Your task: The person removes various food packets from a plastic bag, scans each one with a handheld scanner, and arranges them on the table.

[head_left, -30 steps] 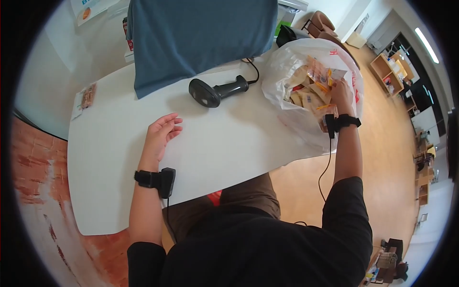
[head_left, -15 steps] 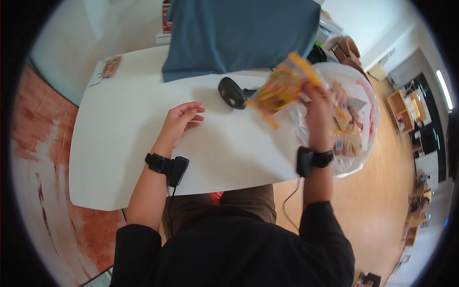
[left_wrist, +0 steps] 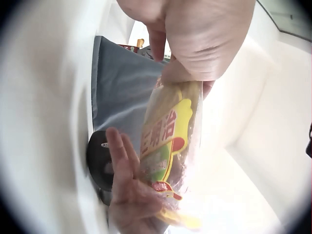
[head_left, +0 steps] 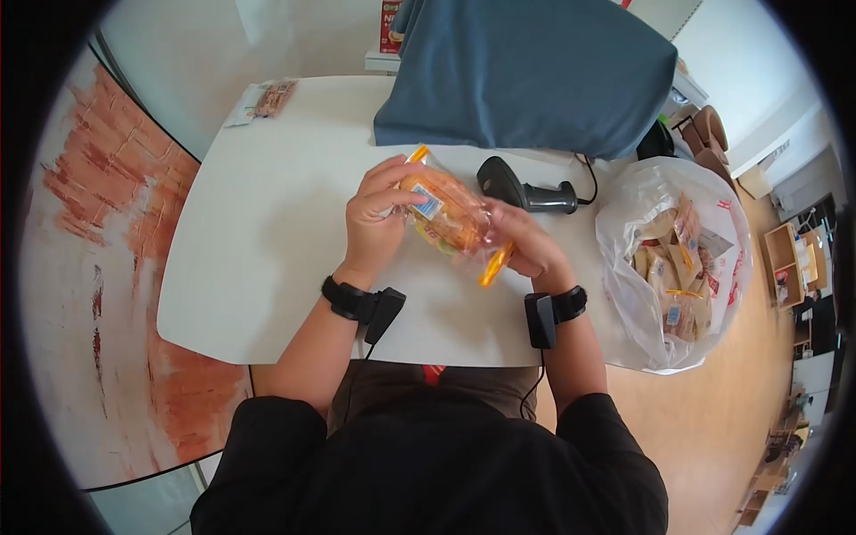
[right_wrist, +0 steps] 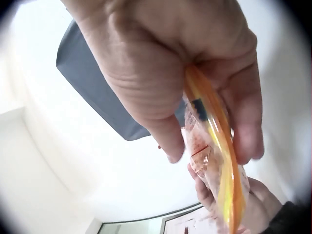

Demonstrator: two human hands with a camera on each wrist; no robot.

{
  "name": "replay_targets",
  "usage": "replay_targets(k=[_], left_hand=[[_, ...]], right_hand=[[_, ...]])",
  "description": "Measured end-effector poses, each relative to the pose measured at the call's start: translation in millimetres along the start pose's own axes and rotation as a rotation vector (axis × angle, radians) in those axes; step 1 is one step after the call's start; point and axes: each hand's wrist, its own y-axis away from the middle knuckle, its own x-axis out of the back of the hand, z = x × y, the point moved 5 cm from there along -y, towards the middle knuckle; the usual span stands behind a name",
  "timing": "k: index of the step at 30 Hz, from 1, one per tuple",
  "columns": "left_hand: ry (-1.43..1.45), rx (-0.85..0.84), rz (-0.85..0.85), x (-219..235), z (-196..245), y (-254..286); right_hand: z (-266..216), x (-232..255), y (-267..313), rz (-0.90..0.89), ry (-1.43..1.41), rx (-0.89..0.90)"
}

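A clear food package [head_left: 450, 209] with orange-yellow ends is held tilted above the white table [head_left: 259, 259]. My left hand [head_left: 379, 218] grips its upper left end, thumb over the blue-and-white label. At the lower right end is my right hand [head_left: 533, 245]. The right wrist view has the package's orange edge [right_wrist: 229, 170] between that hand's [right_wrist: 170, 63] spread thumb and fingers, which look fairly straight. Red lettering and a yellow shape mark the package side [left_wrist: 168, 136] in the left wrist view. Behind the package lies a black handheld scanner [head_left: 504, 183].
A white plastic bag [head_left: 620, 214] of several packages stands at the table's right side. Blue-grey cloth [head_left: 535, 80] drapes over something at the back. A small packet [head_left: 272, 98] lies at the far left corner. The scanner's cable [head_left: 592, 174] runs behind its handle.
My right hand came out of the bag with the package and moved left to the middle. My left hand has moved right and taken hold of the package. The head view has shifted.
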Motion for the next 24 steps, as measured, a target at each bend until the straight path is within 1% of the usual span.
replay_targets(k=[1, 2, 4, 5, 7, 8, 11, 12, 14, 16, 17, 19, 21, 22, 24], left_hand=[[0.008, 0.017, 0.027, 0.6, -0.6, 0.4], [0.028, 0.103, 0.107, 2.0, -3.3, 0.3], [0.069, 0.272, 0.276, 3.2, -8.7, 2.4], [0.257, 0.466, 0.272, 0.4, -18.9, 6.4], [0.639, 0.845, 0.249, -10.9, -33.6, 18.8], [0.694, 0.97, 0.023, -20.8, -39.5, 25.2], [0.522, 0.749, -0.3, -44.3, -26.0, 33.0], [0.591, 0.773, -0.25, -47.5, -28.7, 35.7], [0.619, 0.836, -0.209, -40.9, -32.5, 28.1], [0.601, 0.876, -0.157, -28.4, -34.0, 19.0], [0.579, 0.827, -0.099, -23.8, -38.1, 16.2], [0.537, 0.73, 0.023, -16.7, -47.5, 15.2], [0.547, 0.687, 0.075, -13.3, -44.3, 12.7], [0.542, 0.669, 0.088, -11.6, -42.7, 11.1], [0.524, 0.604, 0.127, -8.3, -40.6, 7.5]], right_hand=[[6.2, -1.9, -0.6, -0.024, 0.122, -0.062], [7.2, -8.1, 1.2, -0.075, 0.066, -0.134], [8.2, -8.5, -3.0, 0.039, 0.083, -0.012], [7.3, -7.8, -5.0, 0.095, 0.095, 0.049], [5.0, -5.7, -7.6, 0.115, 0.081, 0.133], [4.4, -4.7, -8.1, 0.127, 0.074, 0.175], [6.8, -8.5, -12.0, 0.275, 0.426, 0.296], [6.0, -13.9, -9.8, 0.278, 0.496, 0.315], [-1.6, -29.9, -1.6, 0.279, 0.637, 0.349], [-28.8, -23.7, 10.8, 0.44, 1.054, 0.389], [-43.6, -15.7, 17.7, 0.521, 1.264, 0.407], [-66.9, 7.9, 22.2, 0.614, 1.527, 0.466], [-54.3, 53.6, 22.0, 0.573, 1.79, 0.372], [-52.0, 57.4, 16.8, 0.545, 1.921, 0.324], [-47.9, 64.8, 14.3, 0.591, 1.886, 0.331]])
